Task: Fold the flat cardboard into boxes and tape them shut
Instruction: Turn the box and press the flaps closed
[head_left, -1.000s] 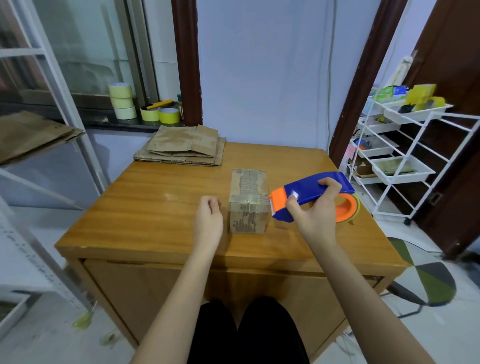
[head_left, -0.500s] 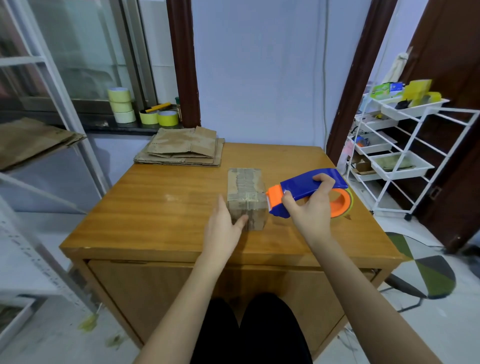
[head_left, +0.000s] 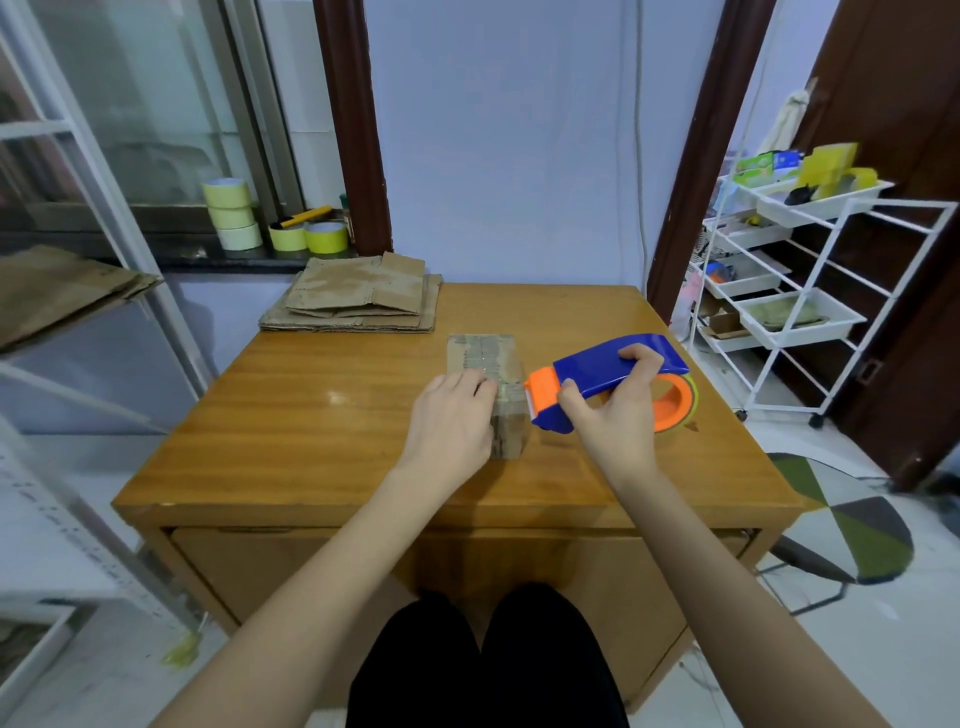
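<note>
A small folded cardboard box (head_left: 491, 358) with tape along its top stands in the middle of the wooden table (head_left: 311, 415). My left hand (head_left: 452, 421) lies on the box's near top edge, fingers stretched over it. My right hand (head_left: 613, 415) grips a blue and orange tape dispenser (head_left: 613, 369), whose orange mouth is right next to the box's right side. A stack of flat cardboard (head_left: 358, 301) lies at the table's far left corner.
Several tape rolls (head_left: 231, 213) sit on the window sill behind the table. A white wire rack (head_left: 795, 291) with trays stands to the right. More flat cardboard (head_left: 57, 286) rests on a shelf at the left. My legs are below the table's front edge.
My left hand has moved from the table beside the box up onto the box's near top edge. The dispenser in my right hand has stayed close to the box's right side.
</note>
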